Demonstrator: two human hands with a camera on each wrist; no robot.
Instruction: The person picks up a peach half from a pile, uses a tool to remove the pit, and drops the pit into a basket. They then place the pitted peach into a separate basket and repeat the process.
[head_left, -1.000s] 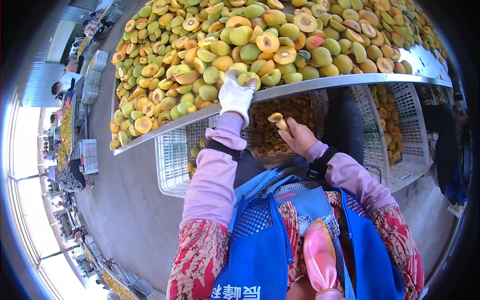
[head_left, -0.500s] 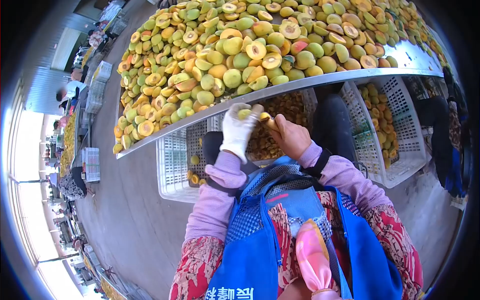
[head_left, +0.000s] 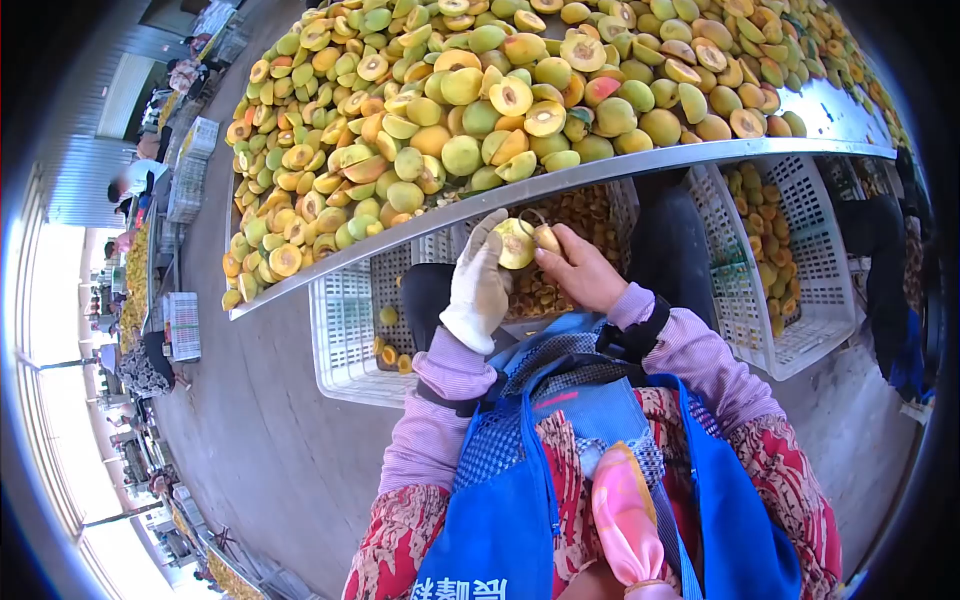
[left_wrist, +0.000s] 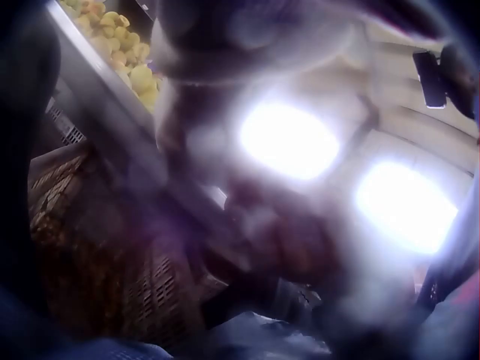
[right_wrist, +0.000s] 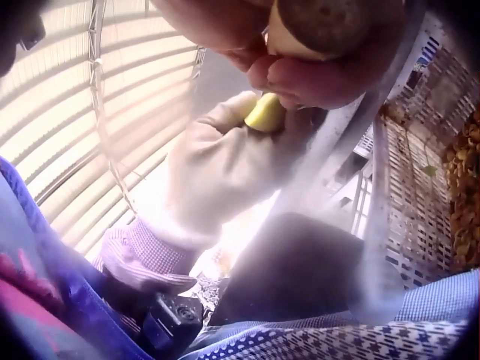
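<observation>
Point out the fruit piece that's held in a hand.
The yellow-green piece in the gloved left hand; the other fruit nearby lies on the metal-edged table or in crates.

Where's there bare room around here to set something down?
The table has a shiny bare patch toward the right, between fruit and the front rim. Gray floor is open left of the leftmost crate under the table. Elsewhere, the table is mostly crowded with fruit.

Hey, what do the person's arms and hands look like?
The left hand wears a white glove, greyish at the fingers; the right hand is bare. Both forearms have lilac, finely striped sleeves with dark straps near the wrists. The upper sleeves are patterned red, beige and dark.
</observation>
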